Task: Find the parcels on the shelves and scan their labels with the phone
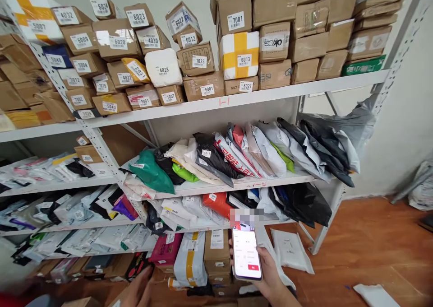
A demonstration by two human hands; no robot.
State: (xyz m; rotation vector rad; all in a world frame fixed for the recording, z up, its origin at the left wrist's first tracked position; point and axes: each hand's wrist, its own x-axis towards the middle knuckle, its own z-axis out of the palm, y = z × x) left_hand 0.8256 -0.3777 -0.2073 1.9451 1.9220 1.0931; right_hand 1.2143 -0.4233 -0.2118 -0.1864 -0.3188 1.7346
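My right hand (pixel 267 277) is wrapped round a smartphone (pixel 244 264). The phone stands upright with its lit screen facing me, showing a white page and a red button; the strip at its top is blurred out. Low in the picture, my left hand (pixel 139 289) has its fingers stretched out with nothing visible in them. Beside its fingertips is a magenta parcel (pixel 166 248) on the bottom level. A grey-white parcel with yellow tape (pixel 190 258) and stacked brown cartons (pixel 216 248) stand between the two hands.
White metal shelves (pixel 233 92) hold numbered cartons on top and soft mailing bags, such as a green bag (pixel 152 171), below. A white package (pixel 291 250) and another white packet (pixel 374 295) lie on the wooden floor (pixel 372 234). Blurred red shows at the lower left.
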